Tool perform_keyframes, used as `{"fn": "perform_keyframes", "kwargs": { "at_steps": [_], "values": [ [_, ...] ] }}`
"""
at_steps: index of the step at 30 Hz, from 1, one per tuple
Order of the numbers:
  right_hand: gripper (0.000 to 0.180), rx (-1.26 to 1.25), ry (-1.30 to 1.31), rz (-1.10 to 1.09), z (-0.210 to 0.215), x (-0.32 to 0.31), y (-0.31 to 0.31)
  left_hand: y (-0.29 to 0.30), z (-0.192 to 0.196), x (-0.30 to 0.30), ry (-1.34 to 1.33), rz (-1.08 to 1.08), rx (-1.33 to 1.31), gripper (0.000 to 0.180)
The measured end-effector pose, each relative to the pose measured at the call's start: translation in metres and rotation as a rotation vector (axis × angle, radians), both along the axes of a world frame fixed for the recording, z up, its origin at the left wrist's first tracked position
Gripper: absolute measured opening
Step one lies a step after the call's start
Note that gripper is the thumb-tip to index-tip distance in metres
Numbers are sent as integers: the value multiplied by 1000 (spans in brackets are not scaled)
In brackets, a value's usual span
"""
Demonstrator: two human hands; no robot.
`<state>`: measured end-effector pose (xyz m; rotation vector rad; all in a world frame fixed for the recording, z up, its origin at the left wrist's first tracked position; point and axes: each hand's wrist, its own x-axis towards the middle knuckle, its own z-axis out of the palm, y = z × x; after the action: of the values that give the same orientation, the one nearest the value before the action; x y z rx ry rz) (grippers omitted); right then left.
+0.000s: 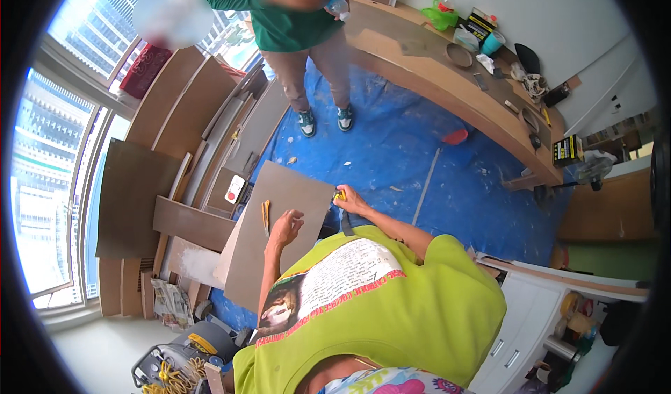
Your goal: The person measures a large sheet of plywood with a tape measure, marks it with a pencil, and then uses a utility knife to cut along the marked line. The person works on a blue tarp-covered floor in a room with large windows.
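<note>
R hand [354, 202]: grip closed on yel. tape measure [340, 195], at 2 o'clock edge of brn board [288, 192]. L hand [284, 229]: grip half-open over board, util. knife [265, 217] at its 10 o'clock.

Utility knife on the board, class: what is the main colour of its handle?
The handle of the utility knife is yellow-orange; the head view shows it best.

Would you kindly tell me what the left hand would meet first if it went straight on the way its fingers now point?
Passing over the brown board, the left hand would probably meet the yellow tape measure in the right hand first, though depth is hard to judge here.
</note>
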<state>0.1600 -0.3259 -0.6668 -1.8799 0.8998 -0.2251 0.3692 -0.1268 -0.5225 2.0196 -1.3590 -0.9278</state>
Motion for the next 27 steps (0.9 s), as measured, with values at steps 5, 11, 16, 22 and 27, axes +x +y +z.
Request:
{"fn": "perform_keyframes", "kwargs": {
  "at_steps": [5, 11, 16, 22, 27],
  "values": [
    [65, 50, -88, 161, 55, 30, 18, 19, 4, -6, 66, 80, 44, 24],
    [67, 48, -231, 253, 93, 54, 33, 15, -2, -20, 256, 115, -30, 31],
    [63, 105, -291, 197, 118, 51, 38, -3, -4, -27, 581, 192, -106, 43],
    [62, -81, -429, 180, 131, 36, 28, -24, 29, -54, 944, 355, -65, 50],
    [61, -79, -386, 270, 150, 33, 21, -46, 26, -60, 1030, 440, -49, 52]
  ]
}}
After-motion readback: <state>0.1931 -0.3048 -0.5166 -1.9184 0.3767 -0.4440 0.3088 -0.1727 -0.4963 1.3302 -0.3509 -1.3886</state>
